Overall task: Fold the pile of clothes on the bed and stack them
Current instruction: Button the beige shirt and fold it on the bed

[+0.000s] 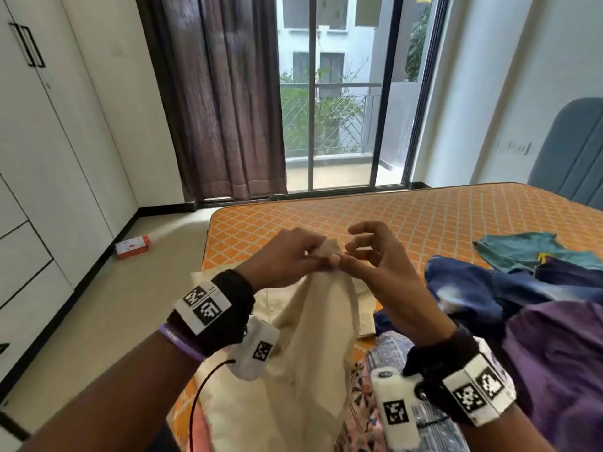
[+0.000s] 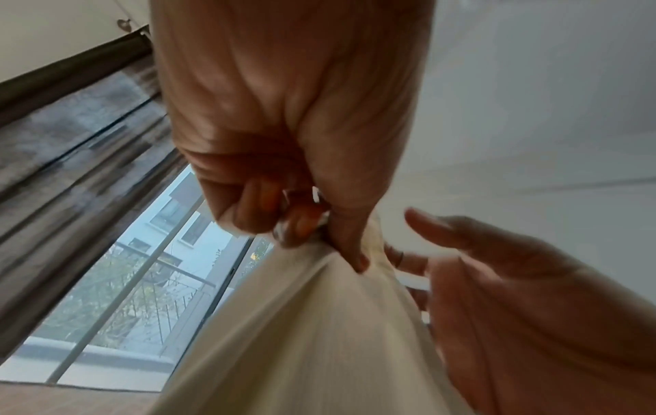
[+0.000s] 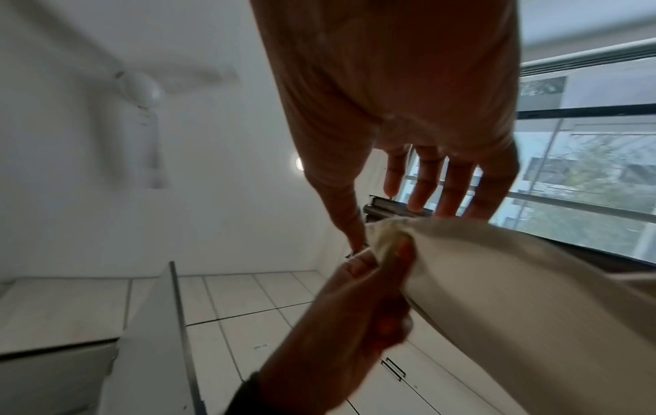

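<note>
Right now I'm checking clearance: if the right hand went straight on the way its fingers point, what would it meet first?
Probably the cream garment, at the bunched corner in the left hand's grip; the right hand points at it with fingers loosely spread, though depth is unclear.

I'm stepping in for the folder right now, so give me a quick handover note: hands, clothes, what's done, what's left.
Left hand: pinches the bunched top of the cream garment, holding it up above the bed.
Right hand: open, fingers spread, beside that grip, thumb close by.
Blue, teal, purple and patterned clothes lie unfolded on the bed.
Done: no folded stack visible.
Left: fold the cream garment, then the rest, and stack.
</note>
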A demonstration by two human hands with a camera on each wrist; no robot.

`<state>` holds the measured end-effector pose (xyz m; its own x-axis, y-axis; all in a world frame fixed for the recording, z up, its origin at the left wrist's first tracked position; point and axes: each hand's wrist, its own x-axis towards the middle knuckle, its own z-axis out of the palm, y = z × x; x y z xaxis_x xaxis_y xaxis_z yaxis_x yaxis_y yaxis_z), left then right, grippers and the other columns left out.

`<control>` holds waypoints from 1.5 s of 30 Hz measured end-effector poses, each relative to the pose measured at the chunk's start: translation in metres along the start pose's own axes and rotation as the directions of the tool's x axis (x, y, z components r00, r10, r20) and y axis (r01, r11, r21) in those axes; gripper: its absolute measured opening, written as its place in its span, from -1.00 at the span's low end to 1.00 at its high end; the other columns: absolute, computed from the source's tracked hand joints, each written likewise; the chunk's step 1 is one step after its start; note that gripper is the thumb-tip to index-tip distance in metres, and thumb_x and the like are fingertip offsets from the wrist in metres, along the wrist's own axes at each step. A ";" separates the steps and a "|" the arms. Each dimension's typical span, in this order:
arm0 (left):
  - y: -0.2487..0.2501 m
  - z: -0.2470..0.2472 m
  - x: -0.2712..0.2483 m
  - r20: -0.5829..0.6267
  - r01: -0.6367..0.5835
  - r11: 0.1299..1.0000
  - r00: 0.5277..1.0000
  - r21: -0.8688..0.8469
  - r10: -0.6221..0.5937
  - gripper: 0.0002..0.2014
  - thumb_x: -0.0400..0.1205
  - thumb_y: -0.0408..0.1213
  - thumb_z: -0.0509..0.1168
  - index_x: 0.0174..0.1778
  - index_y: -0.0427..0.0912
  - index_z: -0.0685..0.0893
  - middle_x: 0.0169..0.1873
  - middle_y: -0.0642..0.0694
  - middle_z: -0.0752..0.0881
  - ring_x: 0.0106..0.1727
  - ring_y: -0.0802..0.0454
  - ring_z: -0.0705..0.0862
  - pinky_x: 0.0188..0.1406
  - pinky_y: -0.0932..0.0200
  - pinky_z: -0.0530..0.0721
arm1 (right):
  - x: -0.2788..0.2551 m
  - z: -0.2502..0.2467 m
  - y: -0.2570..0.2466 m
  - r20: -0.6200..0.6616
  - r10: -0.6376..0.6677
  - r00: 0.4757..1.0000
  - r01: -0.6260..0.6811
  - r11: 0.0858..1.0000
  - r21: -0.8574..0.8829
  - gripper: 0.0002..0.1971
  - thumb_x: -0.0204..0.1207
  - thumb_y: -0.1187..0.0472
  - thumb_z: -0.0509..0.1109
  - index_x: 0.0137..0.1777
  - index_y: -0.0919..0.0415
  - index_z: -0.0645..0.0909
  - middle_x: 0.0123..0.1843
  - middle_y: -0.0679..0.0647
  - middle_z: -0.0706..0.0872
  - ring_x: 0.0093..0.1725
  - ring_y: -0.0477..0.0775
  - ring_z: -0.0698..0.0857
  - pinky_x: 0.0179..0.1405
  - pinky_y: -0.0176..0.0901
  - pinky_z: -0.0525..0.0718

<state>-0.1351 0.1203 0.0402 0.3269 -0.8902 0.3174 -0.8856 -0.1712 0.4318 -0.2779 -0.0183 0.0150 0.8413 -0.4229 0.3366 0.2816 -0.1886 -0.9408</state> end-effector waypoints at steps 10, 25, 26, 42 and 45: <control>0.009 -0.074 0.025 -0.517 0.007 0.984 0.850 -0.179 -0.100 -0.88 0.56 -0.03 0.49 -0.13 0.04 0.87 -0.32 0.16 0.82 -0.31 0.27 0.69 -0.21 0.09 0.69 | -0.056 0.069 0.137 0.212 0.451 0.867 -0.463 0.886 0.012 -0.39 0.24 0.22 0.74 0.32 0.20 0.66 0.16 0.15 0.84 0.17 0.23 0.81 0.18 0.24 0.78; -0.066 -0.257 -0.045 -0.738 0.237 0.873 0.468 -0.426 -0.487 -0.69 0.53 0.02 0.54 0.01 -0.13 0.81 -0.34 -0.02 0.59 -0.44 0.08 0.42 -0.54 0.23 0.38 | 0.075 -0.018 0.063 -0.250 -0.002 0.968 -0.114 0.886 -0.449 -0.85 0.66 0.32 0.32 -0.08 0.06 0.60 -0.25 0.07 0.70 -0.24 0.17 0.65 -0.36 0.06 0.54; -0.062 -0.266 -0.050 -0.736 0.233 0.868 0.462 -0.437 -0.495 -0.74 0.55 0.01 0.53 -0.04 -0.10 0.79 -0.34 -0.01 0.58 -0.43 0.09 0.42 -0.52 0.23 0.39 | 0.092 -0.027 0.037 -0.279 -0.098 0.955 -0.064 0.853 -0.519 -0.88 0.66 0.30 0.34 -0.05 0.06 0.61 -0.23 0.07 0.69 -0.21 0.16 0.62 -0.29 -0.02 0.43; 0.051 -0.444 -0.030 -0.874 0.034 0.991 0.467 -0.132 -0.133 -0.88 0.60 -0.12 0.47 -0.15 -0.08 0.74 -0.41 -0.07 0.64 -0.53 0.13 0.45 -0.70 0.42 0.36 | 0.218 -0.135 -0.375 0.194 -0.836 0.513 0.286 -0.046 -0.957 -0.51 0.59 -0.25 0.21 -0.01 0.16 0.75 -0.04 0.19 0.67 -0.03 0.42 0.70 -0.07 0.19 0.67; 0.036 -0.457 -0.012 -0.849 0.198 0.978 0.502 -0.070 -0.163 -0.80 0.55 -0.07 0.52 -0.12 -0.14 0.78 -0.35 -0.19 0.62 -0.41 -0.03 0.46 -0.56 0.30 0.40 | 0.237 -0.140 -0.378 0.143 -0.716 0.684 0.112 -0.090 -0.990 -0.61 0.70 -0.22 0.22 0.02 0.07 0.70 0.07 0.24 0.70 0.10 0.40 0.70 0.00 0.13 0.60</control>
<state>-0.0205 0.3178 0.4379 0.5885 -0.0605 0.8062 -0.7780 -0.3137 0.5444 -0.2498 -0.1713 0.4563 0.4394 -0.0275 0.8979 -0.3877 -0.9074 0.1619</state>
